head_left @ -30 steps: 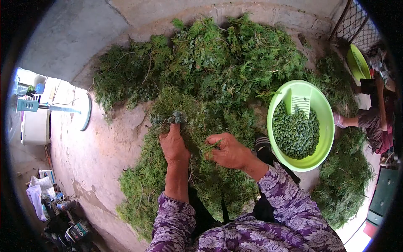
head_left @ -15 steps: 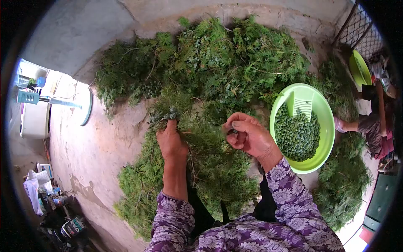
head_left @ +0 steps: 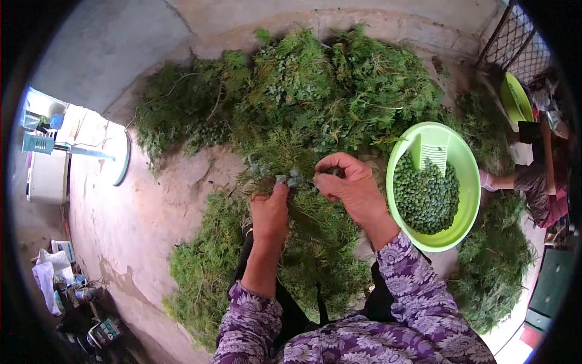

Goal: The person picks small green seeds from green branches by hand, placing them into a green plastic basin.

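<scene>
My left hand (head_left: 270, 215) grips a green sprig (head_left: 273, 173) that carries bluish-green berries at its tip. My right hand (head_left: 348, 182) is curled beside it, fingertips pinched on the berries at the sprig's end. Both hands work over a large heap of cut green branches (head_left: 315, 97) spread on the concrete floor. To the right stands a lime green basin (head_left: 467, 182) partly filled with picked green berries (head_left: 427, 197), with a green scoop (head_left: 433, 151) lying in it.
Another person (head_left: 539, 176) sits at the far right by a second green basin (head_left: 515, 100) and a wire fence (head_left: 518, 42). More branch piles (head_left: 494, 267) lie to the right. A white round lid (head_left: 121, 159) and clutter sit at the left.
My left hand swung the sprig to the right, toward the middle. My right hand dropped from a raised closed fist down onto the sprig's berry tip.
</scene>
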A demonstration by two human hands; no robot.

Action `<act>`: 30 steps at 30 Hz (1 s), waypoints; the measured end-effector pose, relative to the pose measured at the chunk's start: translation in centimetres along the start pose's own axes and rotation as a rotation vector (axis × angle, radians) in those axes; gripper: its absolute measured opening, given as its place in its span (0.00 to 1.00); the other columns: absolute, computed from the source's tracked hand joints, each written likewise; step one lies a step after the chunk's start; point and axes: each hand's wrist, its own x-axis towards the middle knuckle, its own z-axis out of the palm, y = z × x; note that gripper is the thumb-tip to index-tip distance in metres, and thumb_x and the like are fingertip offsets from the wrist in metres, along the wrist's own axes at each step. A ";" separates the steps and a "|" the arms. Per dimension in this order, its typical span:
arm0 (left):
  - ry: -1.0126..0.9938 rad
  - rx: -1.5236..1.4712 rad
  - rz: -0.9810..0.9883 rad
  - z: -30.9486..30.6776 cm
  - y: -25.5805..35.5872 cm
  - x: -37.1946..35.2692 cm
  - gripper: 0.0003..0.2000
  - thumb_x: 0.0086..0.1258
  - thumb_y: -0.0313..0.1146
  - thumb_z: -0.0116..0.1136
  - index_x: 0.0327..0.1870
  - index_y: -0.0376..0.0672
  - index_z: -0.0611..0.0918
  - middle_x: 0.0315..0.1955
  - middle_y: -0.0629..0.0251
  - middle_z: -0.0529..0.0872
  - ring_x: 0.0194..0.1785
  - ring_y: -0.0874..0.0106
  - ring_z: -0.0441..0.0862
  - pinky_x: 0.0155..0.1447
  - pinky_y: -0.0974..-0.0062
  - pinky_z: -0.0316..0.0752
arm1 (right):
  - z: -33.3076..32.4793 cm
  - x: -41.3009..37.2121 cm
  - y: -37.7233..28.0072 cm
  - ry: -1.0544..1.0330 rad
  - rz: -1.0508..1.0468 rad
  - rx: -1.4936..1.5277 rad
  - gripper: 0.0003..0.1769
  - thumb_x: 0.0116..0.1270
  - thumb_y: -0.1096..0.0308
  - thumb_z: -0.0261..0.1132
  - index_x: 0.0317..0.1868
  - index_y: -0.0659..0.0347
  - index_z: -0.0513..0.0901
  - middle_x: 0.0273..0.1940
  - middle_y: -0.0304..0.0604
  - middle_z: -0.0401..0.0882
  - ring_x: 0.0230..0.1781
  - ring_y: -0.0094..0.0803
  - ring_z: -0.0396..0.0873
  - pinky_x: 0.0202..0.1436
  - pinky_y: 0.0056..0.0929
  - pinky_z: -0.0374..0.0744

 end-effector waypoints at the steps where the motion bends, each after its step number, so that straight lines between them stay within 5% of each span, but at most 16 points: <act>1: -0.042 -0.067 0.055 0.5 -0.4 -0.1 0.06 0.63 0.29 0.50 0.34 0.37 0.77 0.28 0.71 0.78 0.29 0.81 0.71 0.32 0.80 0.67 | 0.2 0.0 0.0 0.032 -0.040 -0.138 0.16 0.50 0.66 0.69 0.37 0.63 0.75 0.27 0.30 0.73 0.26 0.14 0.68 0.29 0.15 0.70; 6: -0.060 -0.033 0.021 1.4 -1.0 -0.7 0.06 0.64 0.30 0.48 0.32 0.38 0.76 0.26 0.72 0.76 0.29 0.82 0.70 0.31 0.80 0.66 | 1.7 -0.5 0.0 0.090 -0.078 -0.176 0.21 0.45 0.68 0.72 0.39 0.63 0.73 0.32 0.32 0.72 0.30 0.16 0.70 0.30 0.16 0.72; 9: -0.087 0.039 -0.059 1.5 -1.6 -0.9 0.07 0.63 0.30 0.50 0.35 0.36 0.75 0.30 0.66 0.79 0.32 0.74 0.76 0.34 0.75 0.71 | 1.7 -0.6 -0.3 0.213 -0.180 -0.473 0.25 0.42 0.64 0.74 0.38 0.63 0.72 0.32 0.34 0.72 0.28 0.17 0.70 0.29 0.19 0.73; 11: -0.139 0.330 0.290 1.4 -2.1 -1.0 0.06 0.63 0.30 0.49 0.34 0.36 0.75 0.28 0.67 0.77 0.32 0.75 0.74 0.36 0.74 0.69 | 1.7 -0.3 0.1 0.232 -0.247 -0.552 0.27 0.39 0.61 0.75 0.37 0.63 0.72 0.31 0.36 0.71 0.27 0.18 0.70 0.29 0.20 0.73; 12: -0.141 0.330 0.289 1.3 -2.1 -1.0 0.06 0.63 0.30 0.49 0.34 0.36 0.75 0.28 0.67 0.77 0.32 0.75 0.74 0.36 0.74 0.69 | 1.6 -0.3 0.3 0.234 -0.246 -0.551 0.27 0.39 0.61 0.75 0.37 0.63 0.72 0.31 0.36 0.71 0.27 0.18 0.70 0.29 0.20 0.73; 14: -0.216 0.493 0.363 1.2 -1.5 -1.3 0.07 0.64 0.32 0.49 0.33 0.37 0.74 0.28 0.68 0.76 0.34 0.75 0.72 0.38 0.72 0.68 | 1.6 -0.3 0.8 0.240 -0.298 -0.662 0.29 0.40 0.55 0.73 0.37 0.64 0.71 0.31 0.46 0.72 0.32 0.37 0.74 0.36 0.32 0.73; 15: -0.217 0.494 0.361 1.3 -1.1 -1.6 0.07 0.64 0.32 0.49 0.33 0.37 0.74 0.28 0.68 0.76 0.34 0.75 0.72 0.38 0.72 0.68 | 1.5 -0.4 0.7 0.242 -0.297 -0.661 0.29 0.40 0.55 0.73 0.37 0.64 0.71 0.31 0.46 0.72 0.32 0.37 0.74 0.36 0.32 0.73; 17: -0.149 0.321 0.062 1.8 -0.6 -2.1 0.08 0.64 0.33 0.50 0.34 0.37 0.74 0.30 0.68 0.76 0.35 0.76 0.71 0.39 0.73 0.68 | 1.2 -0.4 0.6 0.255 -0.399 -0.773 0.29 0.40 0.55 0.73 0.37 0.64 0.71 0.30 0.43 0.72 0.29 0.30 0.72 0.33 0.28 0.72; 21: -0.107 0.273 0.086 2.6 -0.8 -2.1 0.08 0.64 0.33 0.50 0.36 0.37 0.75 0.33 0.67 0.78 0.37 0.74 0.73 0.41 0.74 0.68 | 1.3 -0.2 0.8 0.242 -0.403 -0.738 0.27 0.45 0.55 0.70 0.37 0.66 0.71 0.29 0.46 0.72 0.29 0.35 0.72 0.35 0.31 0.71; 23: -0.025 0.238 0.196 3.0 -0.5 -2.1 0.11 0.66 0.36 0.49 0.32 0.35 0.77 0.24 0.69 0.78 0.28 0.80 0.71 0.32 0.76 0.67 | 1.4 -0.1 1.1 0.247 -0.441 -0.693 0.22 0.49 0.60 0.67 0.37 0.67 0.71 0.29 0.47 0.72 0.28 0.35 0.71 0.34 0.31 0.71; 30: -0.048 0.129 0.082 1.9 -0.8 -1.6 0.11 0.65 0.35 0.51 0.32 0.34 0.78 0.26 0.71 0.79 0.29 0.82 0.71 0.33 0.79 0.68 | 1.8 -0.2 1.0 0.173 -0.443 -0.625 0.17 0.52 0.64 0.64 0.37 0.67 0.71 0.28 0.46 0.72 0.28 0.32 0.71 0.33 0.30 0.71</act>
